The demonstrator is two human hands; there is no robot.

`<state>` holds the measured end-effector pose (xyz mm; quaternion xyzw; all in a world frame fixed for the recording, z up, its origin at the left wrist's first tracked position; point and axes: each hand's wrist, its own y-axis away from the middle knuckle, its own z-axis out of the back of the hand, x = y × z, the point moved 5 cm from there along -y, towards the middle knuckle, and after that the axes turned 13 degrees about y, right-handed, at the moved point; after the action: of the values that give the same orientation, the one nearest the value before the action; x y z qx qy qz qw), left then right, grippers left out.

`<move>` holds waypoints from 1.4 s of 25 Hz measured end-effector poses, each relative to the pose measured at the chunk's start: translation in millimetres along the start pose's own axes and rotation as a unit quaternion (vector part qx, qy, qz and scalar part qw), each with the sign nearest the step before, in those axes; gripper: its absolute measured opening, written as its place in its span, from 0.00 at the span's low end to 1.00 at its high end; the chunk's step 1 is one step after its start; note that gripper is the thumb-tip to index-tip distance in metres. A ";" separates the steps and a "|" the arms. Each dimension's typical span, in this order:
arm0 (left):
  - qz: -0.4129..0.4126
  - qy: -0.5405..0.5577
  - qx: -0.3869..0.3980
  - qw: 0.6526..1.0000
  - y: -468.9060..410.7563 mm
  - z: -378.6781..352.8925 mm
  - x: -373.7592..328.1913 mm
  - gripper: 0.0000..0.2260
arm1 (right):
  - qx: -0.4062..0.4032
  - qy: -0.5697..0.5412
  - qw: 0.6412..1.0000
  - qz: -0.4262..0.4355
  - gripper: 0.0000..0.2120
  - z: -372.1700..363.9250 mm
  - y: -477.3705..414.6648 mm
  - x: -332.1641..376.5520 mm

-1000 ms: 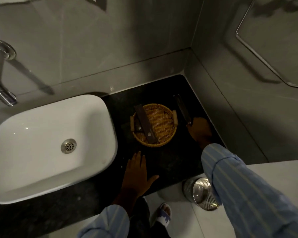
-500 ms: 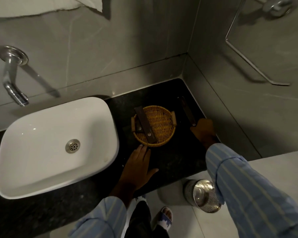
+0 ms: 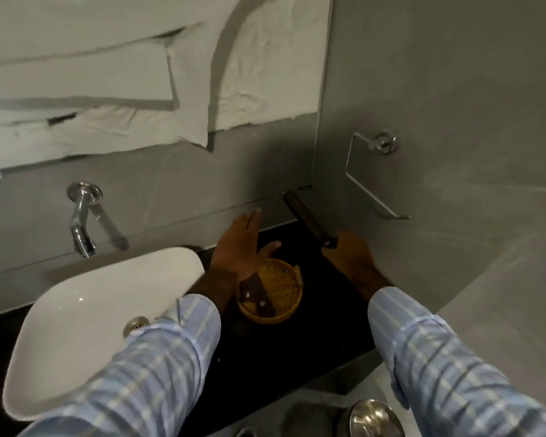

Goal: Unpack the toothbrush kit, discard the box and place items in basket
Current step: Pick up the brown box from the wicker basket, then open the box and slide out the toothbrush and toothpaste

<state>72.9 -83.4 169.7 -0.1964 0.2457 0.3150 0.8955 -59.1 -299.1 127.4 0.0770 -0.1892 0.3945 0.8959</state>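
A round wicker basket (image 3: 281,298) sits on the black counter (image 3: 322,326) right of the sink. A dark brown long box (image 3: 256,294) lies in its left part, half hidden by my wrist. My left hand (image 3: 240,244) hovers above the basket with fingers spread, holding nothing. My right hand (image 3: 347,253) grips the near end of a second long dark brown toothbrush box (image 3: 306,216), lifted off the counter and pointing up toward the wall corner.
A white basin (image 3: 85,326) fills the left, with a chrome wall tap (image 3: 81,222) above it. A chrome paper holder (image 3: 372,171) hangs on the right wall. A shiny metal bin (image 3: 372,419) stands on the floor at bottom right. White towels (image 3: 108,83) hang above.
My right hand has lifted the box off the counter toward the wall. My left hand rose from the counter's front edge to above the basket. The view tilted upward.
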 end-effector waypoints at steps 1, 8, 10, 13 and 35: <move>0.021 0.038 -0.020 0.999 -10.8 16.9 -10.2 0.37 | -0.013 -0.006 1.000 0.011 0.12 12.6 3.1 7.6; 0.095 0.353 -0.062 0.929 -78.3 113.6 -78.1 0.29 | -0.069 -0.030 0.993 0.091 0.13 97.0 24.3 49.8; 0.087 0.421 -0.060 0.901 -88.7 132.8 -91.1 0.22 | -0.110 -0.023 0.988 0.105 0.13 120.8 27.5 57.6; 0.075 0.454 -0.036 0.887 -95.5 154.8 -106.8 0.15 | -0.147 -0.014 0.980 0.137 0.13 146.0 29.4 68.1; 0.039 0.324 -0.027 0.945 -96.4 203.8 -125.2 0.11 | -0.116 0.008 0.968 0.221 0.17 150.1 0.0 81.6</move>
<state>115.8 -108.5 422.7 -0.3018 0.5217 0.2758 0.7488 -50.5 -286.9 297.6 -0.0748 -0.2392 0.5587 0.7906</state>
